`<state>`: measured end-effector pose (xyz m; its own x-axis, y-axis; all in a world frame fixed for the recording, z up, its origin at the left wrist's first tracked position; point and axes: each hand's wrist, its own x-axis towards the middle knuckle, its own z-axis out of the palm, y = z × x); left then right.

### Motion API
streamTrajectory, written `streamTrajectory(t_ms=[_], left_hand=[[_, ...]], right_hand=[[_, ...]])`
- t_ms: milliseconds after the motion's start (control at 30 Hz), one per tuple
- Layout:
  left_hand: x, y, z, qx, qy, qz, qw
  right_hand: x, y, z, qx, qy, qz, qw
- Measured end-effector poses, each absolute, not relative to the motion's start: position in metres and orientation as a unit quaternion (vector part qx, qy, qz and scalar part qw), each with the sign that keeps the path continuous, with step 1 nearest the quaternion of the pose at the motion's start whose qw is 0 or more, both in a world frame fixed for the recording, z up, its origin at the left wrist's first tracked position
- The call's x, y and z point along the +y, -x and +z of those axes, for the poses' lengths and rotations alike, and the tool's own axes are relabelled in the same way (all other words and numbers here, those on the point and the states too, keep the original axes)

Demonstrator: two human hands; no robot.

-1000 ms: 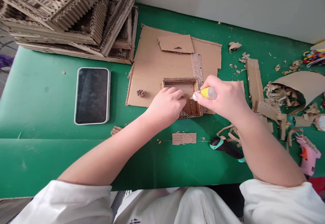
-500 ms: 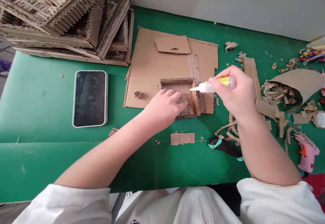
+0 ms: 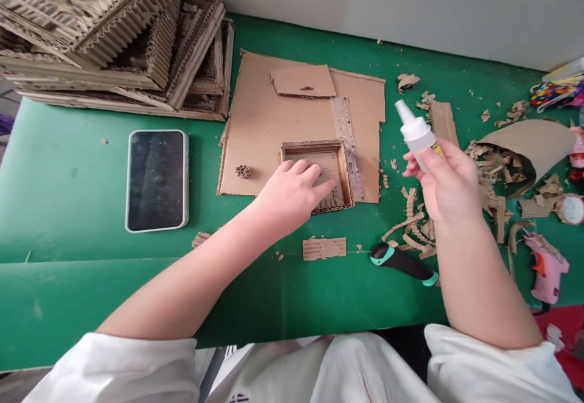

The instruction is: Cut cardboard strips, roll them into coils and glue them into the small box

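A small open cardboard box [image 3: 349, 178] with layered corrugated walls sits on a larger cardboard sheet [image 3: 255, 114]. My left hand [image 3: 294, 193] lies across its left side and holds it, fingers curled over the wall into the inside; that side of the box is mostly hidden. Raised to the right, apart from the box, my right hand [image 3: 449, 184] grips a white glue bottle [image 3: 417, 132] with its nozzle tilted up and left. A clear plastic ruler [image 3: 343, 120] lies on the sheet, partly behind the box.
Stacked cardboard frames [image 3: 182, 80] stand at the upper left, above a phone [image 3: 157, 181]. A black-and-teal cutter handle [image 3: 404, 264], cardboard scraps [image 3: 413, 226], a cardboard cone [image 3: 538, 147] and a pink glue gun [image 3: 547, 269] lie at the right. A corrugated strip [image 3: 323, 248] lies in front.
My right hand has drawn back to the right with the glue bottle, swinging its nozzle from the box to pointing upward. My left hand stays on the box.
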<state>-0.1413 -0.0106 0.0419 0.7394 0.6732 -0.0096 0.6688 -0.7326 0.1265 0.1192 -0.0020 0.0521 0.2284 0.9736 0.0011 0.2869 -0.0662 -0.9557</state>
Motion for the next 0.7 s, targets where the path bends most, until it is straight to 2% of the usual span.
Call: streamTrajectory(t_ms=[167, 333, 700], left_hand=[[-0.012, 0.140, 0.041, 0.371, -0.927, 0.004, 0.060], [-0.012, 0.139, 0.041, 0.376, -0.924, 0.001, 0.069], [-0.012, 0.138, 0.042, 0.383, -0.920, -0.006, 0.078]], right_hand=[[-0.007, -0.126, 0.051, -0.436, 0.604, 0.443, 0.499], [-0.008, -0.128, 0.042, -0.477, 0.611, 0.394, 0.494], [-0.009, -0.146, 0.009, -0.558, 0.751, 0.201, 0.290]])
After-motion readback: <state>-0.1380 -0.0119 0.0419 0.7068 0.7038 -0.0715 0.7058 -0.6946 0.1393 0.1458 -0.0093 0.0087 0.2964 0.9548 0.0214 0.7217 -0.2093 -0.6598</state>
